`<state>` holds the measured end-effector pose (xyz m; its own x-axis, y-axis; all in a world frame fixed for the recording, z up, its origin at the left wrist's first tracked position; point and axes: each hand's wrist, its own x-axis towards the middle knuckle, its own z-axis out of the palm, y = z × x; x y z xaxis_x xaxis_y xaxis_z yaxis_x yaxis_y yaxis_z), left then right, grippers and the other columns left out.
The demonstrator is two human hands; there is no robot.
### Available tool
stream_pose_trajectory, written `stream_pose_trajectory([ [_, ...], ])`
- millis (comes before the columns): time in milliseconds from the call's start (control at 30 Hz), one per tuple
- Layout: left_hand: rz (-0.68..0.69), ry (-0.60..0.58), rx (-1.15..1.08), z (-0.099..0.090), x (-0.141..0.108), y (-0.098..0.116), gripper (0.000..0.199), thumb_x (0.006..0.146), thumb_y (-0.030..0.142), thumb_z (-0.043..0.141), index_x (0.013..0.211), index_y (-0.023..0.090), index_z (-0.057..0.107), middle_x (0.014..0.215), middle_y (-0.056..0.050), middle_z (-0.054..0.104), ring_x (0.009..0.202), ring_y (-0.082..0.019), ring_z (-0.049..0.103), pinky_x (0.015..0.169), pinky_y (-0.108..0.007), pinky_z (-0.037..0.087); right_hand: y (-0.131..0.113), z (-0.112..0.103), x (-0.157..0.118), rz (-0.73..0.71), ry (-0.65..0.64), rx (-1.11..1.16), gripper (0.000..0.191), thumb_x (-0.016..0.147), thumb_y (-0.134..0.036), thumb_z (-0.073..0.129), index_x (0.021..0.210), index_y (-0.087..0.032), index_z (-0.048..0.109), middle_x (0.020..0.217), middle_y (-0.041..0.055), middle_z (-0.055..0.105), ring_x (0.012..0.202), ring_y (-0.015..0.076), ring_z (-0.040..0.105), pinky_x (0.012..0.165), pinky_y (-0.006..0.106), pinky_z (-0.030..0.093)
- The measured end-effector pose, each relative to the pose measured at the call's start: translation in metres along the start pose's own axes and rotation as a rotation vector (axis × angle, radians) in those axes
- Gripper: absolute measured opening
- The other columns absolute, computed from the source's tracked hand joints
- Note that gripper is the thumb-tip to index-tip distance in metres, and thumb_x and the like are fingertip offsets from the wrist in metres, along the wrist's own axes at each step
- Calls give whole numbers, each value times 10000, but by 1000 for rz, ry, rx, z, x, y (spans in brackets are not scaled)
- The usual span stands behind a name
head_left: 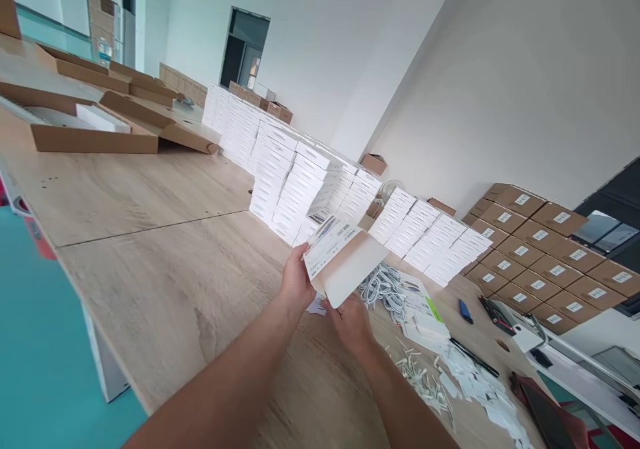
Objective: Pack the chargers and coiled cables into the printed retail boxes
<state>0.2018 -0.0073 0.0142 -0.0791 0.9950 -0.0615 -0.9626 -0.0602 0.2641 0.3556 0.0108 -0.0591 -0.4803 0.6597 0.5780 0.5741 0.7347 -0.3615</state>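
Observation:
Above the wooden table [185, 296] I hold a flat white box [350, 266] tilted, with small print on its far part and a plain pale panel nearer me. My left hand [296, 281] grips its left edge, thumb on top. At the near corner, my right hand [351, 322] has its fingers closed on the box. Just right of the box lies a heap of coiled pale cables [383, 290]. Printed sheets [423, 316] with a green strip are spread beside the cables. A bit of white paper shows under the box, mostly hidden.
Tall stacks of white boxes [287, 182] stand behind my hands, with more stacks [425, 232] to the right. Small white strips [423, 379] and paper scraps [493, 396] litter the near right. A blue cutter [465, 311], a black pen [474, 357] and open cartons [95, 141] also lie there.

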Motion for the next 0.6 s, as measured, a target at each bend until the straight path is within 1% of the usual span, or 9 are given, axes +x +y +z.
stream_pose_trajectory([
  [67,2,6,14,0,0,1,200,828,224,539,963,148,665,843,-72,766,851,-258,741,795,-332,588,-1,-13,-5,41,81,23,284,945,-291,513,817,-203,751,814,67,735,801,221,661,752,334,502],
  [133,-6,15,37,0,1,1,225,843,223,524,998,146,667,871,-83,770,841,-261,746,777,-336,595,1,-30,-15,138,178,77,314,966,-339,486,899,-179,748,851,81,740,778,218,667,710,331,520],
  [200,-14,27,69,-1,2,0,251,849,226,524,1036,138,665,891,-93,772,821,-263,750,754,-340,601,6,-49,-33,307,282,212,299,929,-401,555,958,-165,737,856,83,746,772,225,678,702,338,535],
  [267,-11,41,112,-2,4,-4,268,849,224,531,1063,125,659,901,-101,772,790,-257,752,725,-335,605,11,-67,-58,477,368,387,317,847,-447,661,990,-173,729,852,73,748,787,233,679,746,359,539],
  [333,1,52,169,-3,7,-11,262,863,213,522,1066,113,654,894,-102,771,758,-239,750,694,-316,605,15,-84,-86,583,426,494,366,772,-480,730,993,-188,723,840,56,740,755,222,656,751,361,530],
  [400,11,58,243,-5,10,-22,228,886,201,509,1034,108,654,862,-96,767,720,-213,744,653,-282,599,16,-100,-111,659,481,497,375,730,-512,756,917,-189,726,765,36,710,654,190,594,667,328,505],
  [467,20,61,336,-8,11,-33,170,898,195,527,986,120,651,819,-74,758,664,-181,729,587,-237,581,16,-114,-129,731,549,434,363,722,-540,755,752,-182,699,630,7,628,567,158,501,570,287,437],
  [533,25,59,441,-10,12,-43,105,893,195,573,944,138,644,778,-47,744,592,-150,700,508,-196,548,18,-126,-138,761,639,386,397,730,-550,748,630,-184,629,549,-22,532,538,137,436,537,267,377],
  [600,19,53,545,-12,12,-49,68,888,196,602,919,148,639,731,-24,723,527,-129,666,445,-176,518,21,-138,-139,747,753,388,415,728,-551,751,615,-187,589,540,-38,494,531,124,413,534,258,353],
])
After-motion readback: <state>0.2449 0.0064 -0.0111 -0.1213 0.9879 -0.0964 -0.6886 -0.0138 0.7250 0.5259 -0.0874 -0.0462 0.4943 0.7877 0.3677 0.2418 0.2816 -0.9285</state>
